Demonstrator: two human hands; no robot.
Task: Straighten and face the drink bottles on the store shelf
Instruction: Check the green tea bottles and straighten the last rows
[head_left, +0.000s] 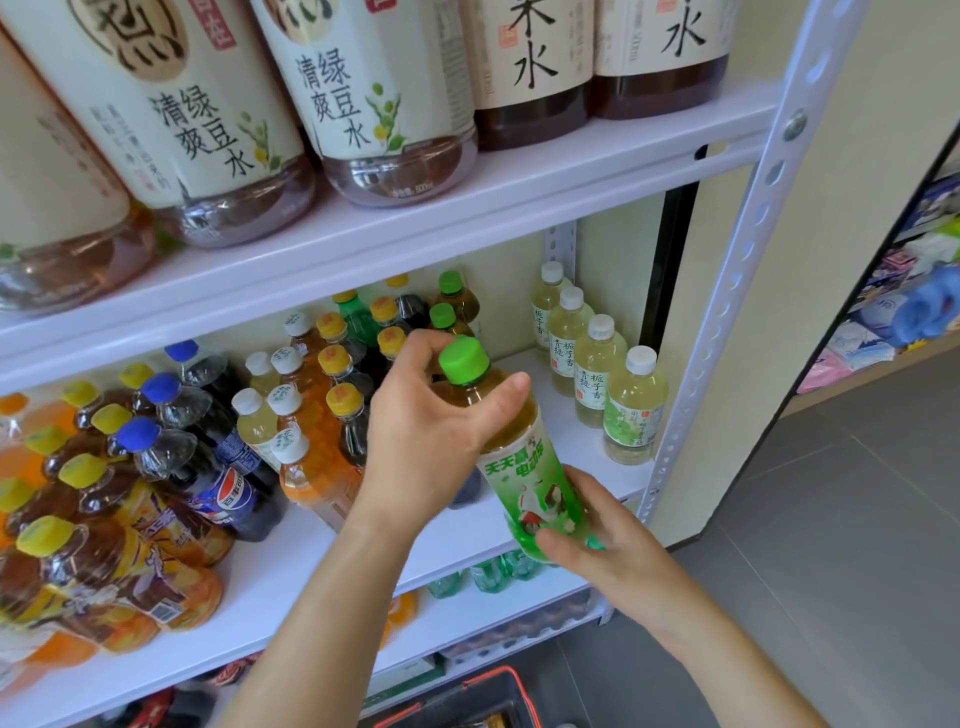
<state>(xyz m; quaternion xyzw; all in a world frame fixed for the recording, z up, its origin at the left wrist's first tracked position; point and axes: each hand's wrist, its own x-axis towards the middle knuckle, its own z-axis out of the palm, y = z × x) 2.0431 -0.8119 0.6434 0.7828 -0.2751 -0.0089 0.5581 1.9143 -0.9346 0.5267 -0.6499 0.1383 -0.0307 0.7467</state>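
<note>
Green cap, green label, amber tea inside: the bottle (524, 483) is tilted, cap leaning left, held just over the front edge of the middle shelf (569, 434). The left hand (431, 431) has its grip curled round the neck and shoulder. The right hand (602, 540) has its grip wrapped round the base. Pale white-capped bottles (597, 364) stand in a row to the right. Yellow-capped bottles (343, 405) crowd close on the left, with cola bottles (228, 499) beyond.
</note>
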